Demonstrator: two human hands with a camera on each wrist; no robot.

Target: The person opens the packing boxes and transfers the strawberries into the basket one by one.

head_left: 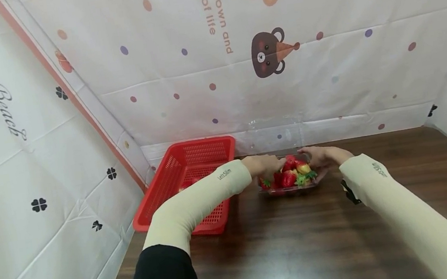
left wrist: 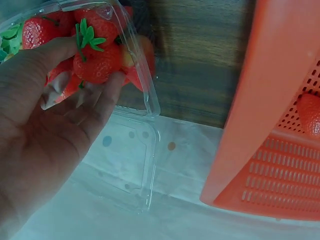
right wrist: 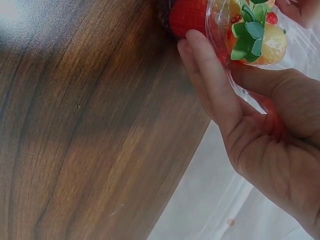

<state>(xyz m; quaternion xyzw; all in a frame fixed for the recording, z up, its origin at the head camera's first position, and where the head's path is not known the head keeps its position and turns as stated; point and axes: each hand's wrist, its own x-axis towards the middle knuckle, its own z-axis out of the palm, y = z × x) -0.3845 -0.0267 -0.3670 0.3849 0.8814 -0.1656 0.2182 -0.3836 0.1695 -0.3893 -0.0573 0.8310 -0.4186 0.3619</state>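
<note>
Head view: clear plastic box (head_left: 289, 189) on the brown table (head_left: 408, 170), heaped with red and yellowish strawberries (head_left: 289, 178), its hinged lid (head_left: 276, 133) open behind it, before the printed cloth (head_left: 327, 86). Just left of the box, red basket (head_left: 207, 147), also with strawberries inside. Left hand (head_left: 265, 165) at the box's left part, over the heap; by the left wrist view, curled, thumb on one side and fingertips on the other of a red strawberry (left wrist: 97, 65) with green leaves, apparently pinching. Cannot tell whether lifted clear of the heap or resting among it. Right hand (head_left: 323, 156) at the box's right end; by the right wrist view, partly closed on the wall, thumb at the rim and straighter fingers flat along the outside. Likely trouble from here: neighbouring fruit dragged up and rolling over the box's left side, through crowding; a slip of the pinched berry onto the table left of the box, from a shallow hold on a rounded surface; thin walls buckling under too hard a squeeze at the box's right end, or, with too slack a hold there, the whole box skidding toward a leftward pull.
</note>
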